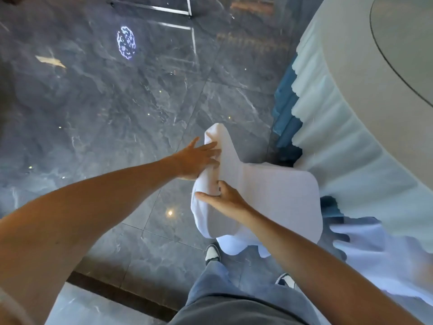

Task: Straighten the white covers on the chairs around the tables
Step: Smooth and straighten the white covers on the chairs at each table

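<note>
A chair in a white cover [276,195] stands in front of me, its seat pushed toward the round table [346,95]. The backrest top runs from upper middle down to the left. My left hand [199,158] lies flat with spread fingers against the outer side of the backrest cover, near its top. My right hand [226,198] pinches a fold of the same cover lower down on the backrest, thumb on the seat side. The cover's hem hangs in loose waves near my shoes.
The round table carries a white cloth with a pleated pale skirt [328,127] over a blue underskirt [287,127]. A glass turntable [403,43] sits on top. Glossy dark marble floor [105,109] spreads to the left. A second white cover [379,261] shows at the lower right.
</note>
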Demonstrator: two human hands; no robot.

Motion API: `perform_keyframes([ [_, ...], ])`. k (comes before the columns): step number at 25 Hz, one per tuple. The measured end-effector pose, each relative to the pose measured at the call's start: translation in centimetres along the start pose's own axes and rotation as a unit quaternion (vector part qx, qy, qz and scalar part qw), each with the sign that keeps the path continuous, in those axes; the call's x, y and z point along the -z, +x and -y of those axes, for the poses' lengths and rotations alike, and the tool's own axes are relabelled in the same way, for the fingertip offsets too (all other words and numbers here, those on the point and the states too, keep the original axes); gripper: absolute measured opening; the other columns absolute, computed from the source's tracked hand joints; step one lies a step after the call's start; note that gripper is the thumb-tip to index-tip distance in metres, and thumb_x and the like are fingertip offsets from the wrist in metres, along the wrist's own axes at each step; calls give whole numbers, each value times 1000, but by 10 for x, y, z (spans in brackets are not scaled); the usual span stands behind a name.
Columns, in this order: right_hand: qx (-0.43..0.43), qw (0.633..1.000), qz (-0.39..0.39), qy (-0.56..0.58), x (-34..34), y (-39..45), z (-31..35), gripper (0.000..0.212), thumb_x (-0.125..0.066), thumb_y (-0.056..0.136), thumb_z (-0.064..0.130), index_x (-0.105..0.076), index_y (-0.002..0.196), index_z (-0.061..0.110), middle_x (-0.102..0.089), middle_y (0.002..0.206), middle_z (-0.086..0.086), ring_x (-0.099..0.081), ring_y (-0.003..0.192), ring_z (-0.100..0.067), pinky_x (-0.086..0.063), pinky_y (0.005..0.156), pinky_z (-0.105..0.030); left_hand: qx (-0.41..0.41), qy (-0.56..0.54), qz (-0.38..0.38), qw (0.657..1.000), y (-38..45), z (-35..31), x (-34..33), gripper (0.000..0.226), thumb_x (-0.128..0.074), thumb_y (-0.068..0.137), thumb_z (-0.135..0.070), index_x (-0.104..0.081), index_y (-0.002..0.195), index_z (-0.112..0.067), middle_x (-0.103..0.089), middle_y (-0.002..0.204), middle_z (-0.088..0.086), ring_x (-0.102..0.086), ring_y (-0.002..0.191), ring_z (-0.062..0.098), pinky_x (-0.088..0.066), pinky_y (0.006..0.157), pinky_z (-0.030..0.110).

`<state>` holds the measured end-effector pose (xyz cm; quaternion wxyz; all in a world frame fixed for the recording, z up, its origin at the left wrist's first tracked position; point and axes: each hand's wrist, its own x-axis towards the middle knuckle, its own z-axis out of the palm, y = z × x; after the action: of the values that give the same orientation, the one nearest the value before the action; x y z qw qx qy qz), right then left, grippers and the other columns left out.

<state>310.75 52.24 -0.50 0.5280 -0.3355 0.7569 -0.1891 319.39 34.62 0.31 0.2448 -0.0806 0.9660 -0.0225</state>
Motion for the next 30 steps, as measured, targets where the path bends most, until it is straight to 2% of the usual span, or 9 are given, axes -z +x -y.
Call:
perform_keyframes([
  [4, 15, 989, -104, -107, -62, 8, 2, 106, -72, 73, 56, -18, 148, 4, -49, 133, -14, -56, 115, -36, -47, 88, -40, -86, 58, -103, 989, 13, 9, -12, 39, -73, 71, -22, -74, 109, -30, -66, 118, -3, -40, 138, 29, -13, 115, 66],
  [8, 24, 970, -226, -86, -71, 15, 2, 63, -63, 79, 23, -36, 132, 2, -59, 110, -12, -63, 95, -37, -44, 70, -36, -132, 34, -169, 976, 21, 13, -9, 34, -76, 61, -23, -78, 95, -29, -69, 96, -5, -57, 118, 26, -10, 119, 54],
  [11, 26, 963, -245, -105, -67, 2, -15, 51, -61, 79, 15, -42, 124, 3, -62, 103, -12, -65, 87, -37, -39, 65, -34, -169, 4, -180, 969, 29, -2, -7, 31, -71, 63, -36, -77, 93, -28, -66, 91, -5, -58, 104, 26, -19, 117, 49],
  [14, 23, 959, -253, -125, -62, -23, -53, 45, -60, 78, 13, -46, 120, 8, -64, 97, -8, -66, 83, -35, -45, 66, -35, -203, -26, -140, 969, 38, -31, 1, 35, -69, 67, -47, -74, 95, -27, -64, 93, -5, -54, 92, 24, -39, 94, 36],
  [18, -2, 953, -257, -159, -36, -69, -126, 40, -57, 72, 12, -48, 110, 17, -64, 81, -1, -66, 75, -32, -48, 64, -35, -205, -61, -78, 974, 62, -80, 23, 42, -77, 75, -32, -72, 116, -24, -66, 124, 0, -57, 117, 23, -39, 104, 38],
  [22, -22, 949, -251, -191, 14, -124, -202, 39, -57, 77, 14, -48, 115, 15, -68, 83, -2, -67, 77, -31, -40, 62, -32, -218, -40, -49, 974, 86, -161, 42, 44, -71, 75, -30, -68, 118, -26, -67, 119, -2, -60, 112, 23, -41, 98, 43],
  [25, -44, 939, -257, -225, 62, -166, -264, 42, -58, 80, 16, -48, 121, 15, -70, 93, -6, -68, 83, -31, -45, 68, -34, -207, -76, 6, 975, 109, -242, 67, 45, -65, 81, -33, -62, 126, -30, -66, 123, -2, -60, 115, 22, -45, 92, 38],
  [28, -57, 930, -277, -233, 110, -207, -332, 45, -59, 79, 15, -50, 123, 15, -71, 99, -6, -68, 87, -31, -44, 68, -31, -221, 11, 7, 975, 137, -331, 97, 35, -60, 79, -42, -67, 112, -32, -72, 103, -5, -66, 100, 21, -45, 74, 31],
  [30, -46, 928, -282, -241, 133, -227, -372, 43, -61, 78, 15, -52, 120, 16, -71, 96, -6, -68, 87, -31, -45, 67, -31, -245, 56, 0, 968, 150, -377, 106, 37, -59, 79, -47, -69, 110, -30, -72, 100, -5, -66, 97, 19, -41, 71, 30],
])
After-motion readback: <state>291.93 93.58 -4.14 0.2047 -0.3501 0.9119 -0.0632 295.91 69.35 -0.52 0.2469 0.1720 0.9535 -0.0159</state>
